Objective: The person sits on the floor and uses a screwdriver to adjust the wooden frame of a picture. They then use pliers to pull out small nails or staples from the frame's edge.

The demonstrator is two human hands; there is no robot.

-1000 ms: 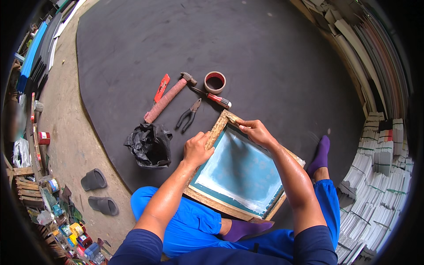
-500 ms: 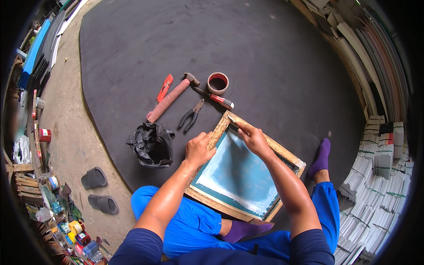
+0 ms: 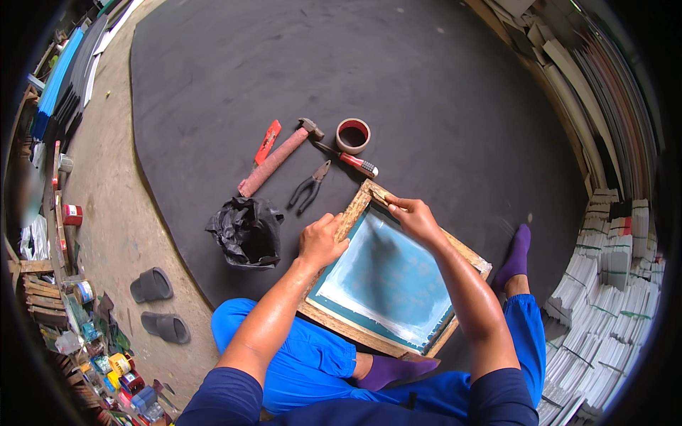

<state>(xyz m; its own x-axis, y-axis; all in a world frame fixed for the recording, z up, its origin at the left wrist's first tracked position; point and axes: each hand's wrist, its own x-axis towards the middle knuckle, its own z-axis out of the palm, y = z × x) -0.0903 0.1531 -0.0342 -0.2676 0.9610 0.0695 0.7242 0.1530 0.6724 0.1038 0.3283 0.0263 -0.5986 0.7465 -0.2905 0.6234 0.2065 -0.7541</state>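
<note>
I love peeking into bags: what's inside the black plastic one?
The black plastic bag gapes open, showing crumpled plastic and shadow. Folds and darkness hide its bottom, so I can't tell whether anything lies there.

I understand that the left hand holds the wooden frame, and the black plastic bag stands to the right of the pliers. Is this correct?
Not entirely: the black plastic bag stands to the left of the pliers, not to the right, as the head view shows. The left hand does hold the wooden frame.
</note>
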